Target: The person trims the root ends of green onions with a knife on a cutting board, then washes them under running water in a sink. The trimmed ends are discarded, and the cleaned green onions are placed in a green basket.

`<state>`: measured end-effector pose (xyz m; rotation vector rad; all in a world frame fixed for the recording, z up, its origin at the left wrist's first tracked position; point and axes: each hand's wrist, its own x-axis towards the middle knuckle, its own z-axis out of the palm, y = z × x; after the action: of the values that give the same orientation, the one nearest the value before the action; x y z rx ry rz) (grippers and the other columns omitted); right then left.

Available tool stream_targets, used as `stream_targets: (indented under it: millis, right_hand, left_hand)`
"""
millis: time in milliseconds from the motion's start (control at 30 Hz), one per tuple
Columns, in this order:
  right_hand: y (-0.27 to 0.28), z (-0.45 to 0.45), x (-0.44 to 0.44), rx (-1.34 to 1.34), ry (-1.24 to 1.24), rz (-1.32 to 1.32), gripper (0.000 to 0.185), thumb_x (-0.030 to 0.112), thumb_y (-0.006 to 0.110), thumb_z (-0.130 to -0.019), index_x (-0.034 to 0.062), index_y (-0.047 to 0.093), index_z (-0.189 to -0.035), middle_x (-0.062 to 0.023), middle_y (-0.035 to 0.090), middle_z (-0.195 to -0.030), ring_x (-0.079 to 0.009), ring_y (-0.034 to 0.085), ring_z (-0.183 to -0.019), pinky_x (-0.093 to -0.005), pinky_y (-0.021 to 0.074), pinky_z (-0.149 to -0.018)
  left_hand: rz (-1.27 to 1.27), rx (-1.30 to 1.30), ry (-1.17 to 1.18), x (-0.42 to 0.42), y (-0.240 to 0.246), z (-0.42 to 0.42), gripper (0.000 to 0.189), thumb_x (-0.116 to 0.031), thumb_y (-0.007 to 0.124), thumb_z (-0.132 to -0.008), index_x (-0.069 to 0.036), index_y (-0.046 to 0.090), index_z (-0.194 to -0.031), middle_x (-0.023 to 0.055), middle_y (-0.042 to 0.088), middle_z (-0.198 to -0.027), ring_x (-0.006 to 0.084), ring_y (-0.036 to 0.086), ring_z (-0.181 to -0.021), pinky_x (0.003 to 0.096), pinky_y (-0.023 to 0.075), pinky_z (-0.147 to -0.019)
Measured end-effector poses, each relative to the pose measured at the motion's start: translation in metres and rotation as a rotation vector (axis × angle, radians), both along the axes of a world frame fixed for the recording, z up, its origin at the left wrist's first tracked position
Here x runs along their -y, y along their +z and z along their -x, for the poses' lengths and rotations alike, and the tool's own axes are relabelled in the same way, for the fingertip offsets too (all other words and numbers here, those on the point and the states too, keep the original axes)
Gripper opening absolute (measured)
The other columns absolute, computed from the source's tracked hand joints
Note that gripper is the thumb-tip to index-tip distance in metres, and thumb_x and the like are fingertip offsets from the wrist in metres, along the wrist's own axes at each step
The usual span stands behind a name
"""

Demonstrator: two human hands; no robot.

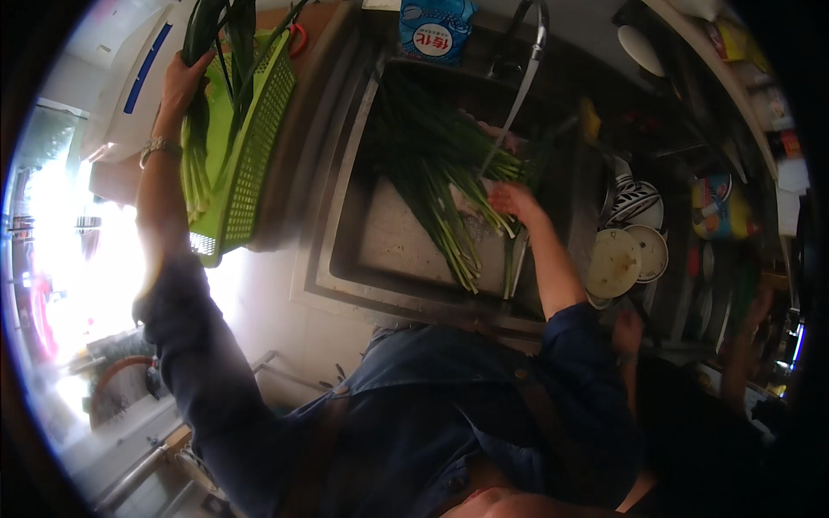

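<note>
My left hand [184, 81] is closed around a bunch of long green leafy stalks [202, 165], which hang over a bright green perforated plastic basket [259, 162]. In the metal sink [414, 301] lies a large heap of similar stalks, probably scallions or garlic greens [447, 207], dark leaves towards the back and pale ends towards me. My right hand [515, 201] is at the pale ends of this heap, touching them; whether the fingers grip any is unclear. Water runs from the faucet [537, 39] onto the stalks just beside that hand.
A blue bag with writing [432, 29] stands behind the sink. To the right are a soiled plate [614, 262], stacked bowls [646, 249] and a yellow-and-blue container [719, 207]. A co-worker's hand [627, 330] shows close to my right elbow. Red scissor-like handles [298, 40] lie behind the basket.
</note>
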<state>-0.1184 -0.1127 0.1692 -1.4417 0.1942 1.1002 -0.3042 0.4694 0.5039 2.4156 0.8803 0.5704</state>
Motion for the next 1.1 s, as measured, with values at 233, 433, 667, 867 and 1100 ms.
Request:
stream_targets:
  millis: [233,433,667,867,1100]
  right_hand:
    - [0.015,-0.087,-0.096,0.269,0.244,0.078,0.040,0.026,0.053,-0.090,-0.0005,0.049,-0.119,-0.0148,0.064,-0.098,-0.0237,0.065,-0.082,-0.0353,0.0544,-0.070]
    - [-0.009,-0.061,-0.106,1.282,0.852,0.784,0.052,0.027,0.057,-0.087,-0.0044,0.041,-0.126,-0.0198,0.062,-0.097,-0.0311,0.062,-0.083,-0.0397,0.0520,-0.070]
    - [0.006,-0.092,-0.105,1.123,1.079,0.671,0.057,0.030,0.064,-0.083,-0.0033,0.043,-0.124,-0.0207,0.060,-0.096,-0.0313,0.060,-0.088,-0.0425,0.0474,-0.075]
    - [0.108,-0.090,-0.078,1.012,0.646,0.270,0.049,0.036,0.067,-0.079,-0.0042,0.058,-0.105,-0.0196,0.063,-0.092,-0.0283,0.061,-0.086,-0.0401,0.0460,-0.073]
    - [0.179,-0.068,-0.063,0.836,0.543,0.408,0.053,0.044,0.071,-0.073,-0.0069,0.059,-0.082,-0.0058,0.053,-0.069,-0.0118,0.052,-0.069,-0.0326,0.0429,-0.060]
  left_hand:
    - [0.094,0.071,-0.126,0.015,-0.055,-0.004,0.085,-0.056,0.063,-0.076,0.009,0.038,-0.125,0.0253,0.053,-0.117,0.0314,0.053,-0.108,0.0343,0.0400,-0.092]
    - [-0.440,-0.131,0.077,0.064,0.003,0.048,0.061,-0.030,0.059,-0.087,-0.005,0.034,-0.137,0.0152,0.039,-0.137,0.0252,0.040,-0.126,0.0372,0.0302,-0.105]
    - [0.175,-0.128,-0.473,0.261,-0.054,0.033,0.034,-0.006,0.060,-0.080,-0.004,0.057,-0.114,0.0128,0.057,-0.114,0.0226,0.055,-0.108,0.0326,0.0441,-0.091]
    - [1.192,-0.155,-0.479,0.373,-0.209,-0.084,0.059,-0.034,0.063,-0.085,0.003,0.045,-0.127,0.0132,0.052,-0.123,0.0188,0.050,-0.112,0.0295,0.0396,-0.094]
    - [1.592,0.149,-0.619,0.409,-0.230,-0.141,0.082,-0.042,0.066,-0.081,0.005,0.026,-0.136,0.0160,0.040,-0.133,0.0256,0.040,-0.122,0.0389,0.0330,-0.099]
